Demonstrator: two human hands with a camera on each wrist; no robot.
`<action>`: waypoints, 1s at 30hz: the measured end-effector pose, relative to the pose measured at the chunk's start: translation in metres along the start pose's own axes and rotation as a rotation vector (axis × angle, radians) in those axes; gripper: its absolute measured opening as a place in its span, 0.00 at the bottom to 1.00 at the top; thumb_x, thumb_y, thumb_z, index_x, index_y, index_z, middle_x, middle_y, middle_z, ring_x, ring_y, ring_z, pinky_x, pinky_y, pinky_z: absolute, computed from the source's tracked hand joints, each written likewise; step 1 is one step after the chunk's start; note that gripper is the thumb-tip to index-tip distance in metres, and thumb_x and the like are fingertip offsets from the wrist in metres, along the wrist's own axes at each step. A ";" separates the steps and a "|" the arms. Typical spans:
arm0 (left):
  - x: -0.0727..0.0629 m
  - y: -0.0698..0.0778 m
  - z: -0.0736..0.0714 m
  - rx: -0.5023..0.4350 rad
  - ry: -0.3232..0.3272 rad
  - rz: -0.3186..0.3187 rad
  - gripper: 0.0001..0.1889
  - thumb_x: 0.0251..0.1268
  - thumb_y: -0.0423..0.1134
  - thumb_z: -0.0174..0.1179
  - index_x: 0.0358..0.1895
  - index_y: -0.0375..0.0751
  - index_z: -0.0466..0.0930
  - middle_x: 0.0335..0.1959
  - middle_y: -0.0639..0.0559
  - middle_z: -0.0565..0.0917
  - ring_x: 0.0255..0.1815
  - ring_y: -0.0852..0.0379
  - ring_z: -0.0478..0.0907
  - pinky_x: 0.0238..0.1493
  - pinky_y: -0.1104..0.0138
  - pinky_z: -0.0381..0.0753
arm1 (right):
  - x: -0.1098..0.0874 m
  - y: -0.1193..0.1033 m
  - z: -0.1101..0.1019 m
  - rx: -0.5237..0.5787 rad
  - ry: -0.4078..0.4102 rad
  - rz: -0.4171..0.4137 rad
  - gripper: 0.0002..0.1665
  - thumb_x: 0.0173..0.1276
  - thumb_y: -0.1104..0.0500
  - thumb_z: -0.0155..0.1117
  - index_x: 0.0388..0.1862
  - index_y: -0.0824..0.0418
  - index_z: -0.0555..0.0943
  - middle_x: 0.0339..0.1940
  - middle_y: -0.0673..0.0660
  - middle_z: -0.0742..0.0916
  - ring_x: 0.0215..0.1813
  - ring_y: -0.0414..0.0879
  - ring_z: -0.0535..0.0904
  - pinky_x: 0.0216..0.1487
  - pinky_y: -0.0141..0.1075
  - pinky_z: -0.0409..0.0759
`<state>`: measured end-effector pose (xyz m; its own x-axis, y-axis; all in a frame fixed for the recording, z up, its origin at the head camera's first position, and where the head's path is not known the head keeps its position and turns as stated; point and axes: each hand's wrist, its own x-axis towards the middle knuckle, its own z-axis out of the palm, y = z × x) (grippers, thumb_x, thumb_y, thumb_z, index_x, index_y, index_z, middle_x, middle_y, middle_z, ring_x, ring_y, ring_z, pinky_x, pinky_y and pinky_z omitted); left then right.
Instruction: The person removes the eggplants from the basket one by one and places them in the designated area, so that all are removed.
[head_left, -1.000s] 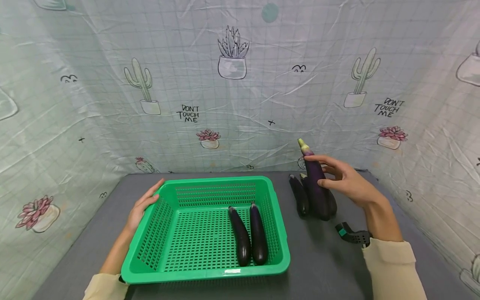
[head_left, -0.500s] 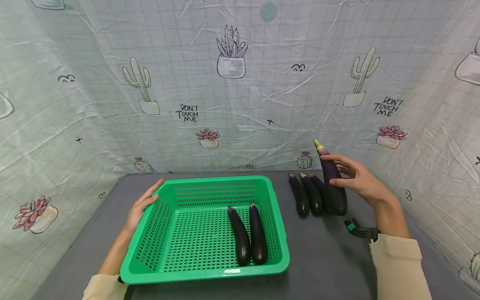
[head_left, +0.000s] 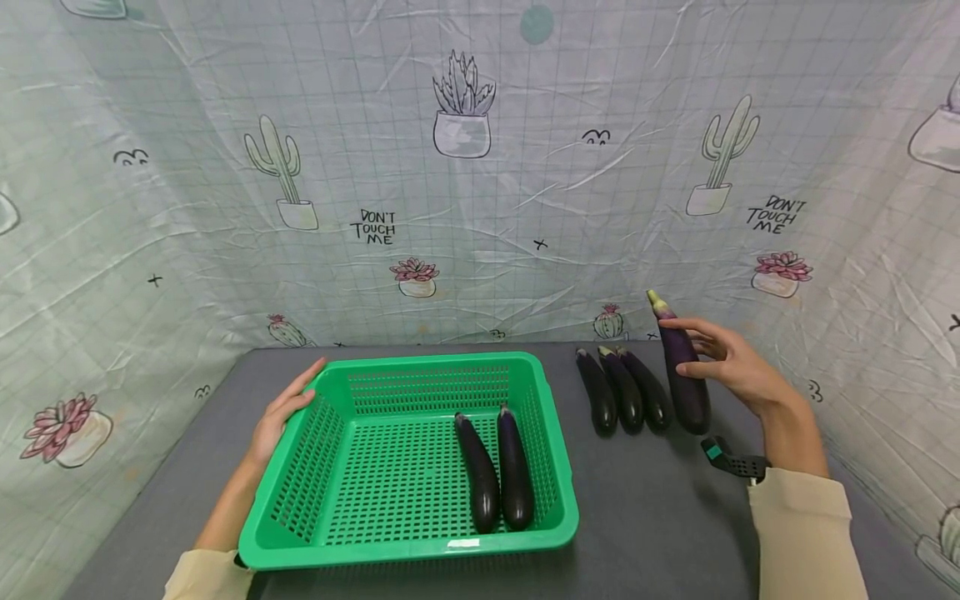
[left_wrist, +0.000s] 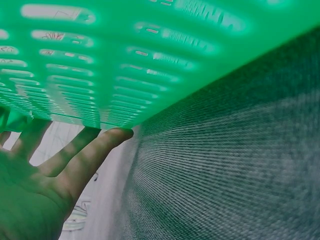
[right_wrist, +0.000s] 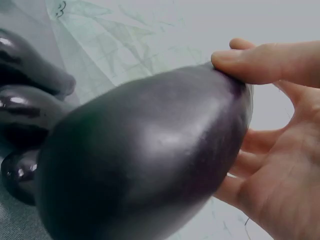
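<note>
My right hand (head_left: 729,367) pinches a dark purple eggplant (head_left: 686,392) between thumb and fingers near its pale green stem end. The eggplant stands tilted, stem up, its round end low by the table; whether it touches is hard to tell. In the right wrist view its glossy body (right_wrist: 145,145) fills the middle. Just left of it, three smaller eggplants (head_left: 625,392) lie side by side on the table. My left hand (head_left: 277,421) rests with extended fingers against the left side of a green plastic basket (head_left: 408,552). Inside, two eggplants (head_left: 515,471) lie on the right part of its floor.
A grey cloth-covered table (head_left: 637,517) runs under everything. Behind and to both sides hangs a pale curtain (head_left: 487,208) printed with cacti, close to the table's back edge. The basket's raised right wall (head_left: 551,442) stands between its eggplants and those on the table.
My right hand has carried the held eggplant rightward, from over the others to beside them, and slightly lower. The three lying eggplants are now uncovered. My left hand and the basket have stayed put.
</note>
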<state>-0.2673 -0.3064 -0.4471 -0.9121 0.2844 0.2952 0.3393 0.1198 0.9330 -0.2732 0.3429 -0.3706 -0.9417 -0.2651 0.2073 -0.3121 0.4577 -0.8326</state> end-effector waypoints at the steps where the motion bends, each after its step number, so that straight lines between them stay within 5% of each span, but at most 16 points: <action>1: 0.000 0.000 0.000 0.009 0.003 -0.001 0.29 0.88 0.39 0.34 0.85 0.41 0.47 0.84 0.63 0.54 0.80 0.74 0.51 0.66 0.84 0.62 | 0.000 0.002 -0.001 -0.010 0.005 0.012 0.39 0.72 0.65 0.68 0.79 0.55 0.69 0.78 0.51 0.68 0.68 0.45 0.69 0.51 0.29 0.79; 6: 0.000 0.001 0.000 -0.013 -0.004 -0.007 0.28 0.88 0.40 0.34 0.85 0.45 0.47 0.83 0.65 0.54 0.79 0.75 0.54 0.66 0.84 0.63 | 0.002 0.010 -0.004 0.007 0.009 0.080 0.40 0.72 0.66 0.66 0.81 0.53 0.67 0.85 0.65 0.58 0.78 0.70 0.59 0.64 0.52 0.73; 11: 0.000 0.001 0.000 -0.065 -0.023 -0.008 0.28 0.88 0.39 0.33 0.86 0.45 0.45 0.84 0.62 0.53 0.73 0.81 0.61 0.67 0.82 0.67 | 0.004 0.020 -0.004 0.059 0.004 0.124 0.40 0.73 0.69 0.62 0.81 0.53 0.65 0.86 0.69 0.51 0.80 0.79 0.49 0.68 0.74 0.60; 30: 0.000 0.001 0.000 -0.038 -0.011 -0.013 0.28 0.88 0.39 0.33 0.86 0.46 0.47 0.83 0.66 0.54 0.74 0.82 0.59 0.67 0.83 0.65 | 0.009 0.049 0.001 0.016 0.004 0.221 0.41 0.73 0.69 0.57 0.83 0.57 0.62 0.85 0.72 0.52 0.79 0.82 0.50 0.69 0.70 0.62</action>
<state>-0.2671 -0.3067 -0.4465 -0.9137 0.2938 0.2808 0.3183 0.0877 0.9439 -0.2965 0.3619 -0.4105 -0.9875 -0.1560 0.0207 -0.0957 0.4910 -0.8659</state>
